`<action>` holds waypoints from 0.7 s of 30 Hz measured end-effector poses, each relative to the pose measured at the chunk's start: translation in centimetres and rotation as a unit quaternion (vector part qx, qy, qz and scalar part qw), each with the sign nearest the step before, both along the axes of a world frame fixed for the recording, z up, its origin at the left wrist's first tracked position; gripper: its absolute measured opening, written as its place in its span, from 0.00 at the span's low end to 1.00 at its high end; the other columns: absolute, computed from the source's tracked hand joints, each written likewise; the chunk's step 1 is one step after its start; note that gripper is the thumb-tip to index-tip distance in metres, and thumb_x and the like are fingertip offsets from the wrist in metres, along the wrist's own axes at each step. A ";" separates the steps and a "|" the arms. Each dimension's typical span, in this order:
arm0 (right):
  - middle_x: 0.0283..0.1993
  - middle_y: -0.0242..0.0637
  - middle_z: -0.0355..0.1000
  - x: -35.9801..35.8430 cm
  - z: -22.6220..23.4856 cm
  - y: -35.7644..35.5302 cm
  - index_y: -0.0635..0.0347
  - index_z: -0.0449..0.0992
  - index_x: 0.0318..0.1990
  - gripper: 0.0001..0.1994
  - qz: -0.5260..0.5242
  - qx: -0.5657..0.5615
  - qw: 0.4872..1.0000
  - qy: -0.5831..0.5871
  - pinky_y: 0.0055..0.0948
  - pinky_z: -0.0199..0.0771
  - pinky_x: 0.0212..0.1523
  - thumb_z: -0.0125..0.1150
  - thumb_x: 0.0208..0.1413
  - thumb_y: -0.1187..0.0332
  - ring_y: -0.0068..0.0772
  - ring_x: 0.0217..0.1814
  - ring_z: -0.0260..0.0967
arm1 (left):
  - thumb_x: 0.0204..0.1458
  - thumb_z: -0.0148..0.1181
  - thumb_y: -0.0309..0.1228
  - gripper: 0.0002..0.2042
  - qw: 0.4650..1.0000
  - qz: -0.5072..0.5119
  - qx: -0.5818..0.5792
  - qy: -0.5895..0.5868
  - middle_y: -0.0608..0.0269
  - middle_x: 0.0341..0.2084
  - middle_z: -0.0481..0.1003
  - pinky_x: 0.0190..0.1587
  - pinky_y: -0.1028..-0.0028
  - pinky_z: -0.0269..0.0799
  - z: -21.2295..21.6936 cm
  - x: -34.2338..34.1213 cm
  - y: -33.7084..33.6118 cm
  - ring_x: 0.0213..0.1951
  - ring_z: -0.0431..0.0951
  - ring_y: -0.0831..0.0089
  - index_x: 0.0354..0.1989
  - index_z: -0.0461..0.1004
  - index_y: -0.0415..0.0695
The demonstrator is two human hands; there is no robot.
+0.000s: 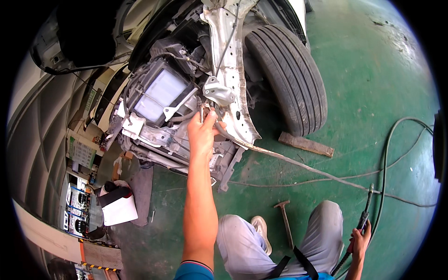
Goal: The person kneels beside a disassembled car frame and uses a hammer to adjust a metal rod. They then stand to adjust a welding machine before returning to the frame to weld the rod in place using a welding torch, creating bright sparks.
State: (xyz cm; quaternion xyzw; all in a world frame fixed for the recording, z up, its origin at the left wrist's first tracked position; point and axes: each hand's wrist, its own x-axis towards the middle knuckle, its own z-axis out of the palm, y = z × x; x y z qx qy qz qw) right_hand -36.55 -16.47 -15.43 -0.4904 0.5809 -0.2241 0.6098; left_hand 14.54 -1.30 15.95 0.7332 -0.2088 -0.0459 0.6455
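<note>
My left hand (201, 133) reaches to the bare metal front rail (229, 70) of a partly dismantled car. Its fingers are closed round the end of a grey cable (280, 157), at a clamp-like piece that they mostly hide. From there the cable runs right across the floor. A bracket (218, 91) on the rail sits just above my fingertips. Low on the right, my right hand (359, 240) grips a welding torch (363, 220), its black body tilted and its nozzle pointing up and away from the car.
A tyre (291, 79) stands right of the rail, with a wooden block (306, 144) near its foot. A hammer (285, 223) lies between my knees on the green floor. A green hose (386, 158) loops at right. Exposed engine-bay parts (161, 95) fill the left side.
</note>
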 end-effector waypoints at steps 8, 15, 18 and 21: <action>0.34 0.34 0.68 -0.5 0.4 0.1 0.57 0.56 0.71 0.37 -0.016 -0.017 0.999 -0.023 0.25 0.72 0.27 0.58 0.50 0.74 0.25 0.29 0.68 | 0.63 0.56 0.31 0.12 0.996 -0.065 0.053 0.030 0.61 0.35 0.72 0.32 0.70 0.79 -1.5 0.4 -0.2 0.30 0.81 0.68 0.49 0.72 0.35; 0.34 0.34 0.68 -0.2 0.6 0.1 0.57 0.56 0.71 0.37 0.003 -0.023 1.000 -0.018 0.24 0.72 0.26 0.57 0.50 0.74 0.24 0.29 0.69 | 0.63 0.52 0.27 0.10 0.997 -0.043 0.066 0.015 0.58 0.34 0.75 0.29 0.69 0.80 -1.1 0.2 -0.2 0.29 0.81 0.68 0.47 0.70 0.33; 0.33 0.34 0.68 -0.1 0.6 0.2 0.58 0.56 0.71 0.37 0.003 -0.017 1.000 -0.026 0.24 0.73 0.26 0.57 0.49 0.74 0.24 0.29 0.69 | 0.62 0.54 0.28 0.09 0.997 -0.020 0.078 -0.006 0.60 0.31 0.74 0.29 0.70 0.80 -1.0 0.7 -0.5 0.28 0.82 0.67 0.45 0.71 0.34; 0.33 0.34 0.68 0.0 0.8 0.3 0.58 0.56 0.71 0.37 -0.009 -0.009 1.000 -0.020 0.24 0.73 0.26 0.57 0.49 0.74 0.25 0.29 0.69 | 0.62 0.53 0.26 0.08 0.995 -0.015 0.091 -0.030 0.57 0.32 0.75 0.27 0.70 0.80 -1.3 -0.1 -0.9 0.27 0.81 0.67 0.44 0.70 0.33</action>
